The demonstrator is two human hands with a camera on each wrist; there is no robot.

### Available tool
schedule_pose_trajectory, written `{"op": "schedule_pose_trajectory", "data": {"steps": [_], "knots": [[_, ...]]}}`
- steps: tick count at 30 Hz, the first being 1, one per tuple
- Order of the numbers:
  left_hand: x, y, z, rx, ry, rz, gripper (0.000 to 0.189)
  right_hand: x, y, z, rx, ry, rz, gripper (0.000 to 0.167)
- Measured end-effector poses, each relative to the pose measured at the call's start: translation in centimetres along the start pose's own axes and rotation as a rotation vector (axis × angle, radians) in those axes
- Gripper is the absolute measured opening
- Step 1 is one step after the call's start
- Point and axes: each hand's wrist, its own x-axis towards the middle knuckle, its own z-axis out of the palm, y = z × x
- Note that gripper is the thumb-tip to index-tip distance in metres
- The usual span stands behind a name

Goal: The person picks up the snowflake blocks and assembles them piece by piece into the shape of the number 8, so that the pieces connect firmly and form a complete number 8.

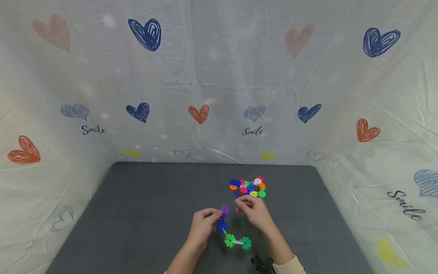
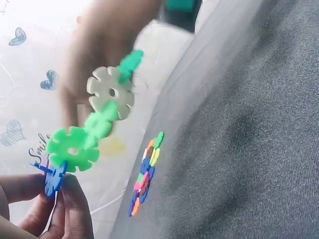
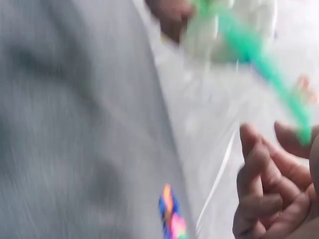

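Observation:
My left hand point(image 1: 202, 227) pinches one end of a chain of interlocking notched plastic discs. At that end are a purple disc point(image 1: 224, 209) and a blue disc point(image 1: 221, 225). From there the chain hangs toward me through a light green disc point(image 1: 230, 240), a whitish disc point(image 2: 110, 93) and a darker green disc point(image 1: 246, 242). My right hand point(image 1: 254, 213) is just right of the purple disc, apart from it. Its fingers are loosely bent, with nothing seen between them in the right wrist view.
Beyond my right hand, a heap of loose notched discs point(image 1: 251, 187) in many colours lies on the dark grey table point(image 1: 154, 205). A black device point(image 1: 262, 263) is by the right sleeve. A pale curtain point(image 1: 219, 68) with printed hearts encloses the back and sides.

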Motion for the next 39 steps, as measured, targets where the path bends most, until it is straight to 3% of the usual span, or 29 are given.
{"op": "schedule_pose_trajectory", "data": {"steps": [4,7,11,18,24,27,32,36,39], "knots": [[0.1,-0.1,-0.4,-0.015,-0.002,-0.017,0.027,2.2,3.5,-1.9,-0.137,0.2,0.121,0.022],[0.0,0.0,-0.7,-0.049,-0.054,-0.025,0.027,3.5,6.2,-3.2,-0.233,0.372,0.208,0.03],[-0.3,0.2,-0.9,-0.121,-0.131,-0.043,0.027,4.3,8.9,-4.2,-0.291,0.496,0.309,0.042],[0.1,0.1,-0.9,-0.199,-0.135,-0.06,0.022,4.9,9.3,-4.5,-0.404,0.439,0.404,0.042],[0.2,0.1,-0.8,-0.198,-0.107,-0.052,0.022,5.0,9.3,-4.7,-0.379,0.415,0.444,0.03],[0.2,0.1,-0.8,-0.193,-0.089,-0.038,0.022,4.8,9.3,-5.1,-0.3,0.397,0.441,0.031],[0.1,0.2,-0.8,-0.184,-0.085,-0.026,0.022,4.1,8.9,-5.8,-0.052,0.327,0.437,0.035],[-0.1,0.2,-0.8,-0.179,-0.094,-0.022,0.02,2.6,7.3,-4.9,0.106,0.259,0.369,0.035],[0.0,0.4,-0.9,-0.177,-0.102,-0.006,0.018,1.3,5.1,-3.0,0.176,0.237,0.266,0.03]]}}
